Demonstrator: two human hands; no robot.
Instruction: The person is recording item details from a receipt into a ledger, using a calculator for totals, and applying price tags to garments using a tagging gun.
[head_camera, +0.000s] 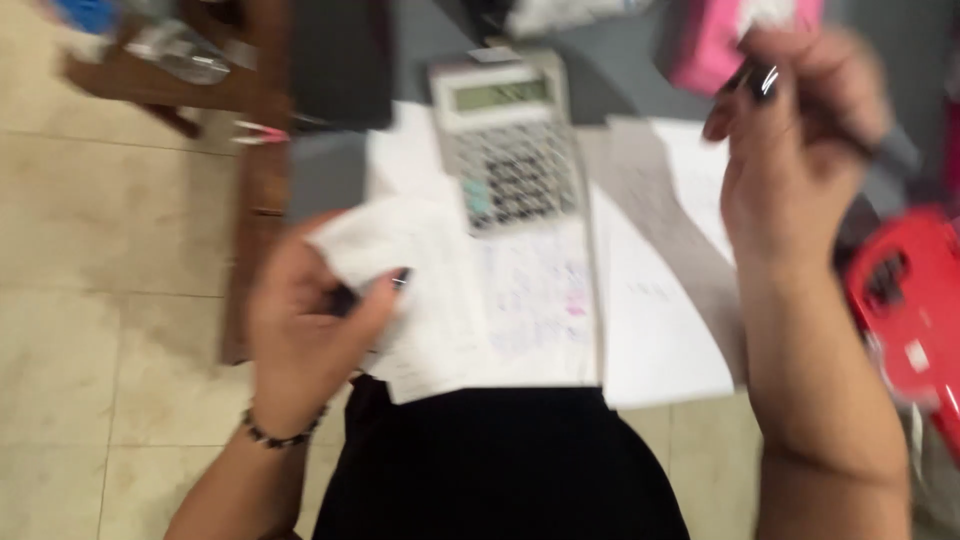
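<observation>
While left hand (305, 335) pinches crumpled receipt (385, 245) at desk's (330, 170) front edge, right hand (800, 150) grips dark pen (885, 145) beside calculator (508, 135).

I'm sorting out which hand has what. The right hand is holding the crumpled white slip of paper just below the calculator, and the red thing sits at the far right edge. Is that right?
Not quite. The head view shows the left hand holding the crumpled white slip of paper, not the right. The rest stands: the slip lies just below the calculator, and the red thing sits at the far right edge.

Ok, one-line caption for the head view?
Left hand clutches a crumpled white paper slip beside a grey desk calculator; raised right hand grips something blurred.
</observation>
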